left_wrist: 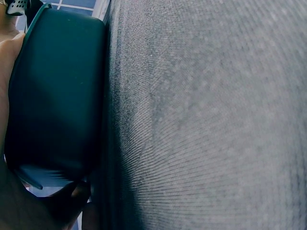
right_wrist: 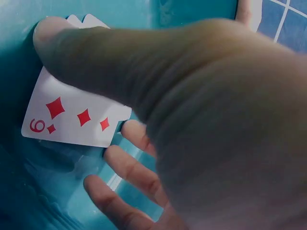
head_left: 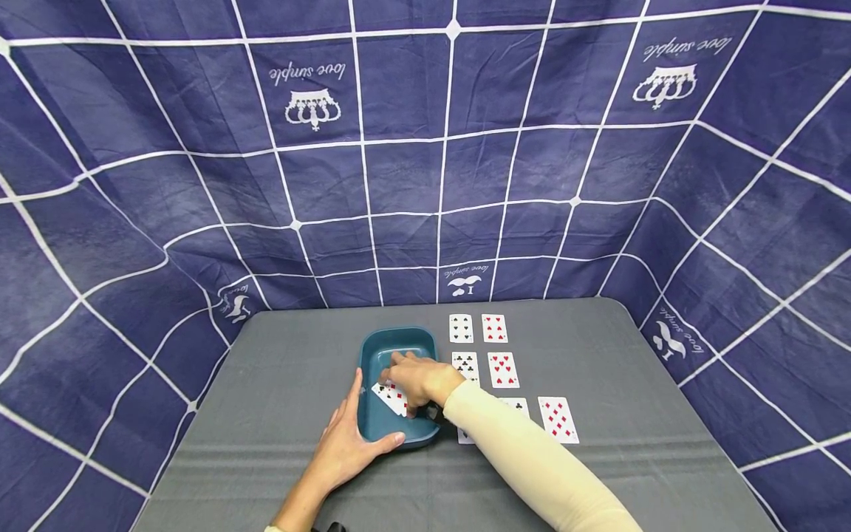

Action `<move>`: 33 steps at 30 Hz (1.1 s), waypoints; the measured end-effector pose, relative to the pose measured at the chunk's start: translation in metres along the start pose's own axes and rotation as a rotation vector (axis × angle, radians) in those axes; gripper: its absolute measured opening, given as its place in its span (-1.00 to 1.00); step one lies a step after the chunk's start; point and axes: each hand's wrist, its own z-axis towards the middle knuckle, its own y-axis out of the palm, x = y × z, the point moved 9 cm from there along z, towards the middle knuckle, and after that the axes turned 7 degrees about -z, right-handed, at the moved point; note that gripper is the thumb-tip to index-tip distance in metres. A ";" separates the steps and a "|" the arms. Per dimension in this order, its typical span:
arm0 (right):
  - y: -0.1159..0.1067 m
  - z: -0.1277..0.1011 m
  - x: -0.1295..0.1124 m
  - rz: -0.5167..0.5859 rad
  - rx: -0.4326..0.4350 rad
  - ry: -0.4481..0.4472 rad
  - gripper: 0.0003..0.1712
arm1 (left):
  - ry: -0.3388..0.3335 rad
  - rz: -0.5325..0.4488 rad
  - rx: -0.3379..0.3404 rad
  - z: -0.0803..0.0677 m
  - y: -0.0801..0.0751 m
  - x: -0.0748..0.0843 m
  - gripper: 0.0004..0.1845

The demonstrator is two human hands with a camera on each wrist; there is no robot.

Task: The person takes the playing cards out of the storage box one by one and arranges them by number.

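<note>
A teal plastic tray [head_left: 399,334] stands on the grey cloth-covered surface, with several playing cards [head_left: 392,399] inside it. My right hand [head_left: 420,378] reaches down into the tray and grips these cards by their edges. In the right wrist view, the thumb lies across the top card [right_wrist: 72,112], which shows red diamonds, and the fingertips [right_wrist: 115,155] meet its other side. Against the tray's left side and near end rests my left hand [head_left: 346,436], fingers straight and thumb spread. From the left wrist the tray's outer wall [left_wrist: 57,91] is seen close up.
Right of the tray, several face-up cards lie in two columns, among them a red heart card [head_left: 503,369], a black card [head_left: 461,328] and a diamond card [head_left: 558,420]. My right forearm partly covers the nearer ones. A blue gridded curtain [head_left: 399,177] encloses the table [head_left: 279,369].
</note>
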 end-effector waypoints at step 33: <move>0.002 0.006 0.003 0.015 0.027 -0.025 -0.06 | -0.011 -0.001 -0.006 0.000 0.001 -0.001 0.61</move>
